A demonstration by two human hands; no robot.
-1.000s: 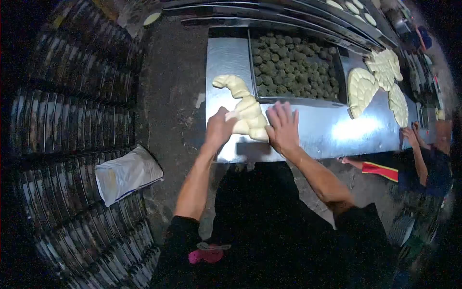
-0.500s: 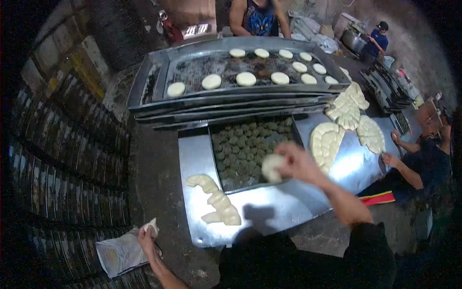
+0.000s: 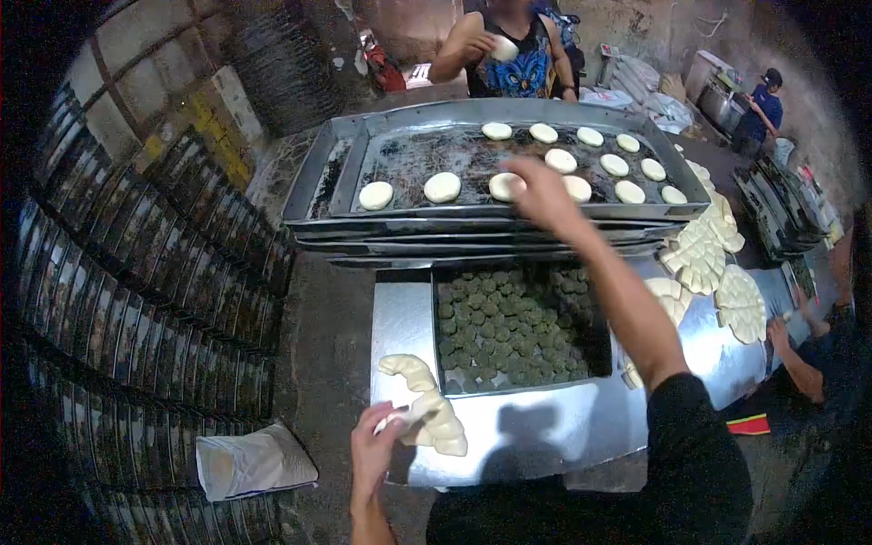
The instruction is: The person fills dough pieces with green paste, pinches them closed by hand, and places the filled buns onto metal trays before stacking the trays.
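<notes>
My right hand (image 3: 542,193) reaches over the front of the top metal tray (image 3: 345,182), its fingers at a flat white dough round (image 3: 506,187); whether they still grip it is blurred. Other dough rounds (image 3: 442,187) lie spaced out on that tray. At the table's left end, my left hand (image 3: 374,438) pinches a small piece of white dough (image 3: 392,420) beside a lumpy dough strip (image 3: 440,422). A sunken tray of greenish-brown balls (image 3: 509,327) sits between the strip and the stacked trays.
Dough sheets (image 3: 695,257) lie on the table's right side, near a co-worker's arms (image 3: 795,359). Across the trays a person (image 3: 518,64) holds up a dough round (image 3: 503,48). Racked trays (image 3: 154,336) and a white sack (image 3: 257,461) stand left. Another person (image 3: 761,113) works far back.
My right hand has moved up from above the ball tray to the top tray. My left hand has moved from beside the sack to the dough strip. The person opposite has raised a dough round.
</notes>
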